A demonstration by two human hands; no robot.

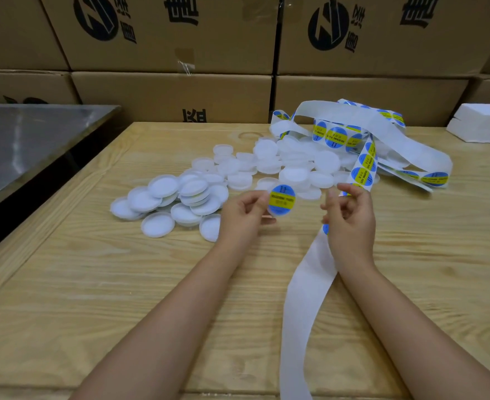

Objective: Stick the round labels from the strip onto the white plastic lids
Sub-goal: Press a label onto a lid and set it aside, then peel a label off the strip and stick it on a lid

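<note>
While in left hand (242,216), labelled lid (281,200) on edge, face camera-ward.

Looks like a packing or storeroom area. Brown shipping cartons (168,39) are stacked in rows from 10 to 2 o'clock, each with the same black printed logo and characters, and some seams are taped. The work surface is a bare pine bench (93,284). A stainless steel table (30,140) stands beside it at 9–10 o'clock. White foam packing block (483,122) at 2 o'clock. Bulk heap of identical lids (180,194) at 12 o'clock, loose label strip (339,134) at 1 o'clock: batch hand-labelling station.
</note>
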